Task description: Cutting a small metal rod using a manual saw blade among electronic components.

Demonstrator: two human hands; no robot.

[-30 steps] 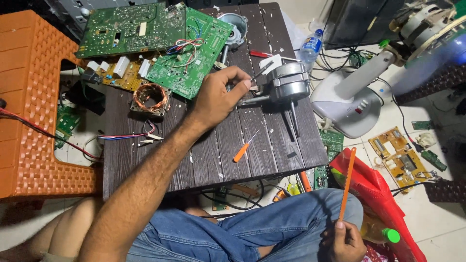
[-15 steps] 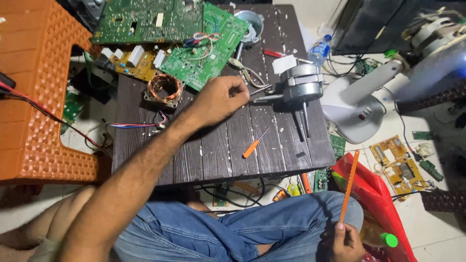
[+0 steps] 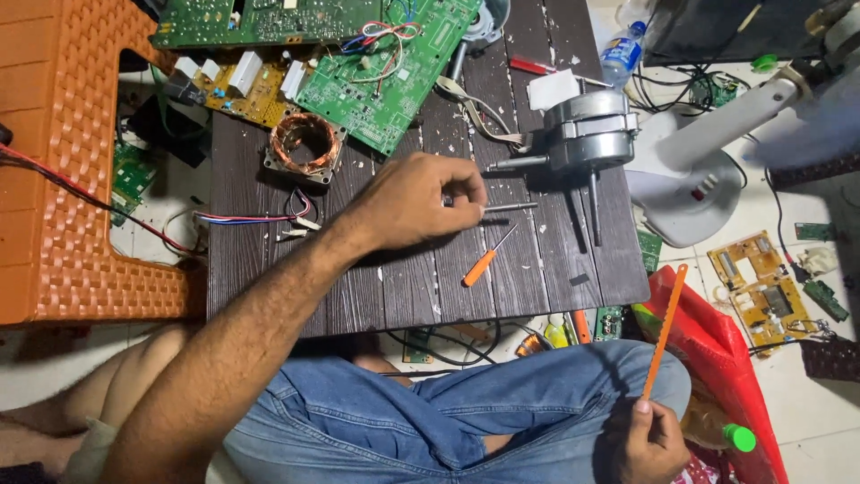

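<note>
You are pinching a thin metal rod point(image 3: 506, 208) between the thumb and fingertips of your left hand point(image 3: 414, 203), low over the dark wooden surface point(image 3: 537, 269). The rod is lying almost flat, pointing right toward the grey fan motor point(image 3: 587, 134), whose own shaft is sticking out to the left just above your fingers. This looks like the picking-up step: the rod is gripped at its left end while the rest of it is resting on or just above the boards; which of the two is hard to tell.

The next move, as it seems, is calling for a firm pinch and a clean lift past the small orange-handled screwdriver point(image 3: 488, 256) lying just below the rod.

Your left forearm is reaching in diagonally from the lower left, wrist bent down, knuckles up. Your right hand point(image 3: 652, 441) is resting by your knee, closed around the lower end of a long orange stick point(image 3: 665, 332) that is standing nearly upright.
</note>
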